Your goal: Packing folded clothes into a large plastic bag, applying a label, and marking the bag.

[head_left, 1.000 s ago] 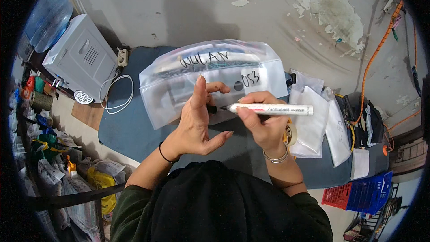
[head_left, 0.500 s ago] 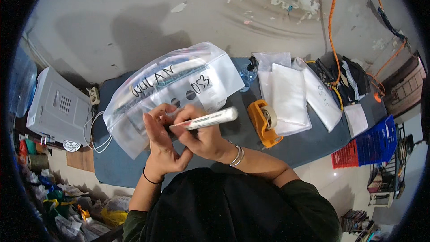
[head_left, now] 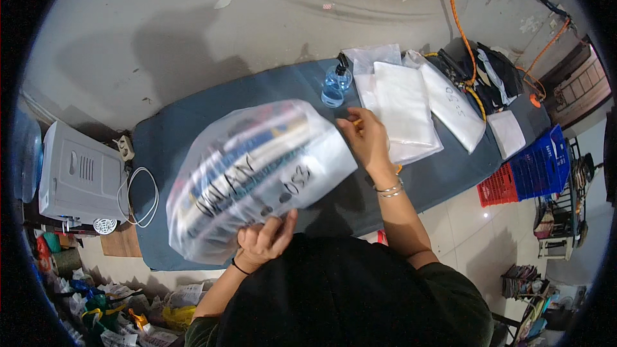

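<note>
A frosted plastic bag [head_left: 247, 177] with black handwriting and dark round holes is tilted up over the table. It is stuffed with folded items that show faintly through it. My left hand [head_left: 265, 242] is closed on its near edge, fingers curled against the plastic. To the right of the bag, my right hand [head_left: 367, 140] has its fingers bent around one end of an orange tape dispenser [head_left: 398, 169]. Most of the dispenser is hidden under that hand. The white marker is out of sight.
A blue pump bottle [head_left: 336, 85] stands beyond my right hand. White plastic packets [head_left: 403, 103] lie to its right, near dark bundled cloth [head_left: 495, 77]. A grey appliance [head_left: 82, 167] with a white cable [head_left: 153, 202] sits left. Red and blue crates [head_left: 536, 157] stand off the table's right end.
The white marker has left my right hand, which moved right to the tape dispenser. My left hand now grips the bag, which is raised and turned. The whole view has shifted.
</note>
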Demonstrator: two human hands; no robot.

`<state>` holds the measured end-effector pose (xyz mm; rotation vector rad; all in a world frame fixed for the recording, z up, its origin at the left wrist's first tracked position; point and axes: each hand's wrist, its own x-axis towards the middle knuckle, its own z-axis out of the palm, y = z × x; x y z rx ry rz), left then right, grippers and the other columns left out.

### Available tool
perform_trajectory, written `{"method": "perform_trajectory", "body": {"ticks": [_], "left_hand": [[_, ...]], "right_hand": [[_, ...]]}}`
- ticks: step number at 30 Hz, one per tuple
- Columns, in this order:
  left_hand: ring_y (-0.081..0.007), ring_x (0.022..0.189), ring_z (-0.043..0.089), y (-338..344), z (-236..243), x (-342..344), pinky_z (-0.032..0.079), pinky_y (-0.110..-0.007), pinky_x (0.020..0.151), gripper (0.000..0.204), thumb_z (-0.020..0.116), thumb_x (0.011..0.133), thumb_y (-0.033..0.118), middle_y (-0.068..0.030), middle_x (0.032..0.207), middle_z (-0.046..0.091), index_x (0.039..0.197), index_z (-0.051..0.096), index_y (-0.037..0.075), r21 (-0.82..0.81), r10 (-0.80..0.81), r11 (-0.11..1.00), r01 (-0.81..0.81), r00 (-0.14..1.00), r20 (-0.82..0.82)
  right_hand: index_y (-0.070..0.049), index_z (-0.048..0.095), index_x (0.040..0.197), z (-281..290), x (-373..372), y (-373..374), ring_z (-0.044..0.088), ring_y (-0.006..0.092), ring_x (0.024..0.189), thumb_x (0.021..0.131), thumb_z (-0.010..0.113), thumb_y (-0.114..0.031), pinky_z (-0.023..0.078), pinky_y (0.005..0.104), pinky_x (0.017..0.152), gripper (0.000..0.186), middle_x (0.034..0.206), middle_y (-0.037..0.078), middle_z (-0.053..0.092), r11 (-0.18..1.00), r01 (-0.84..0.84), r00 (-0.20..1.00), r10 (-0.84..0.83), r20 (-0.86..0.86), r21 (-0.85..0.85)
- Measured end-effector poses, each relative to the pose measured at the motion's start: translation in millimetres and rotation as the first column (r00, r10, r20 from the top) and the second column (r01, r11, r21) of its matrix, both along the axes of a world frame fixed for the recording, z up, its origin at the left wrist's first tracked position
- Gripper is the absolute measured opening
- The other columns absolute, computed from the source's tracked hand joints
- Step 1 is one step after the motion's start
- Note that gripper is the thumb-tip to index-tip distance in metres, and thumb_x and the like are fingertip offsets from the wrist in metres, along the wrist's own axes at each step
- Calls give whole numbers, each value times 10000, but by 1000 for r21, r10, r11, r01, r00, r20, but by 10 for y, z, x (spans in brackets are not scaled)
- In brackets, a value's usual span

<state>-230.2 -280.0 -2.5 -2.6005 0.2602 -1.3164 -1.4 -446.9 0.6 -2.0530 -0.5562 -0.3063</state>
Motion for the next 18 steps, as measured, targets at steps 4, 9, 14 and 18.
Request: {"method": "perform_trajectory", "body": {"ticks": [4,9,14,18], "left_hand": [[-106,638,390,-54,-494,-262,324,-243,588,314,602,781,145,72,919,499,1067,652,265,71,-122,990,123,992,-21],[-278,920,589,-92,-1199,-769,476,-389,785,454,526,795,150,-87,1076,568,1249,513,133,-491,-353,865,-98,577,-737],[-314,938,568,-329,-1393,-879,467,-384,788,439,592,727,162,-116,1082,563,1159,556,92,-521,-337,844,-128,630,-700],[-310,966,554,-760,-1269,-709,449,-364,842,470,640,680,139,-127,1110,554,1144,571,110,-596,-436,796,-103,585,-684]], "right_hand": [[22,613,917,-140,-226,-598,572,100,643,849,617,-111,458,226,593,150,764,53,635,993,50,973,-25,-228,105],[5,631,836,-378,-802,-1253,554,77,595,834,647,-160,442,223,558,165,697,27,627,974,-36,737,179,-652,226],[-24,646,790,-925,-1372,-1531,575,81,589,818,671,-253,447,225,554,232,667,45,630,898,-438,536,234,-811,-31],[-41,677,843,-1665,-1670,-1763,655,243,811,794,654,-402,489,402,740,365,840,147,677,711,-653,517,165,-840,-262]]}}
